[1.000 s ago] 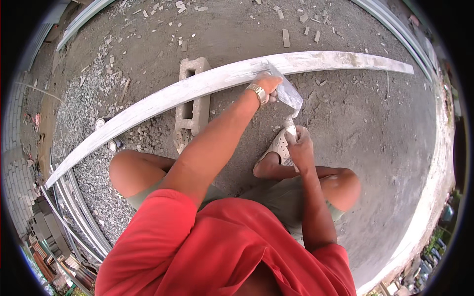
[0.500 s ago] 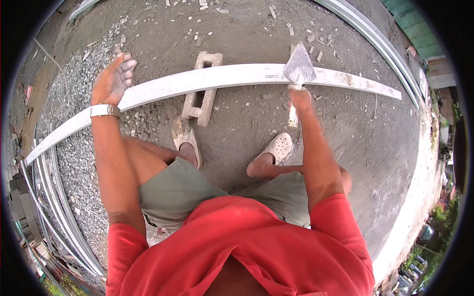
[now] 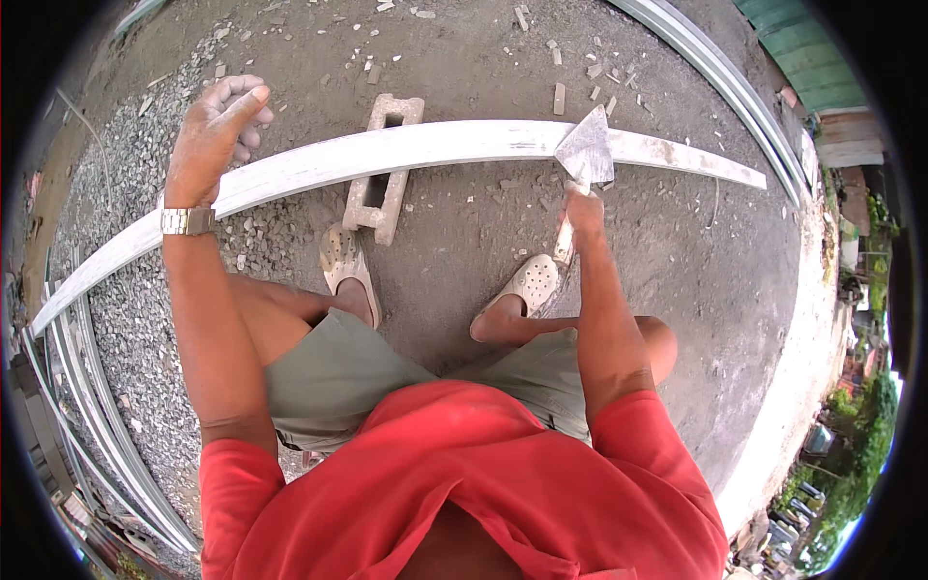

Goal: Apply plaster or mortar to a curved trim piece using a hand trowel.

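Note:
A long whitish bar [image 3: 425, 144] lies crosswise over a hollow concrete block [image 3: 375, 205]. In my right hand [image 3: 584, 215] is a pointed trowel [image 3: 588, 150]; its handle sticks out below my fist and its blade overlaps the bar near the right end. Whether the blade touches the bar, I cannot tell. My left hand [image 3: 215, 130], dusted grey, is raised at the bar's left part with nothing in it. Its fingers are loosely curved and the thumb stands apart. A metal-band watch [image 3: 188, 221] circles that wrist.
My feet in beige clogs [image 3: 530, 286] stand just this side of the bar. Grey gravel [image 3: 155, 358] spreads on the left beside long metal channels [image 3: 92, 387]. More metal lengths [image 3: 725, 82] lie at the far right. Small broken chips dot the ground beyond the bar.
My left hand has moved slightly farther away, turned, and its fingers have curled more. The trowel has tilted, its blade leaning to the right. The whole view has shifted a little.

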Tool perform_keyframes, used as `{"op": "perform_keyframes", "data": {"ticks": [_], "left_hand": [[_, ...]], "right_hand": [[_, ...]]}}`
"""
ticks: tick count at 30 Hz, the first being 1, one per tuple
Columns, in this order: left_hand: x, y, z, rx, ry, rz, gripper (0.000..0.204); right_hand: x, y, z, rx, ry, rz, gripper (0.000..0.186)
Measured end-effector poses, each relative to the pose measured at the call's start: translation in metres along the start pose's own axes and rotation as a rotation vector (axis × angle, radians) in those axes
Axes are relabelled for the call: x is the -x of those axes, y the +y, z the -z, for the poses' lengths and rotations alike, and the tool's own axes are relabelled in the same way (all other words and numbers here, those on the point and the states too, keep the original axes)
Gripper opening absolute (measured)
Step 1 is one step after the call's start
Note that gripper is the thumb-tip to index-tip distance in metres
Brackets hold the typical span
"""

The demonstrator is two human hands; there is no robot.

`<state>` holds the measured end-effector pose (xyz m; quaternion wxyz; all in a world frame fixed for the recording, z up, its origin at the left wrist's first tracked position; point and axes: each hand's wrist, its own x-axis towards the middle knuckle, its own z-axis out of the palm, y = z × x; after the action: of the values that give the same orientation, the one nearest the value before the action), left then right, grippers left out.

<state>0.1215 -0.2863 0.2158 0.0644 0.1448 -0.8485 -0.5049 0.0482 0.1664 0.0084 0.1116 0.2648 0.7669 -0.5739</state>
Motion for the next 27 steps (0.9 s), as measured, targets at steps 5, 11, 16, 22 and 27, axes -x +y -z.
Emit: {"op": "perform_keyframes", "data": {"ticks": [5,11,16,22,27], "left_hand": [[-0.010,0.017,-0.013,-0.020,0.021,-0.036,0.044],[-0.023,0.005,-0.066,-0.375,-0.056,-0.144,0.043],[-0.026,-0.076,-0.122,-1.037,-0.124,-0.130,0.078],[-0.001,-0.162,-0.160,-1.368,-0.106,-0.128,0.066],[-0.024,-0.178,-0.165,-1.322,-0.022,-0.155,0.060]], "right_hand": [[0.043,0.003,-0.071,0.126,-0.141,0.100,0.023],[0.118,0.039,-0.149,0.298,-0.450,0.413,0.031],[0.069,0.015,-0.034,0.030,-0.270,0.084,0.036],[0.006,-0.001,0.055,0.186,-0.040,0.141,0.046],[0.013,0.031,0.019,0.329,0.096,0.193,0.046]]}}
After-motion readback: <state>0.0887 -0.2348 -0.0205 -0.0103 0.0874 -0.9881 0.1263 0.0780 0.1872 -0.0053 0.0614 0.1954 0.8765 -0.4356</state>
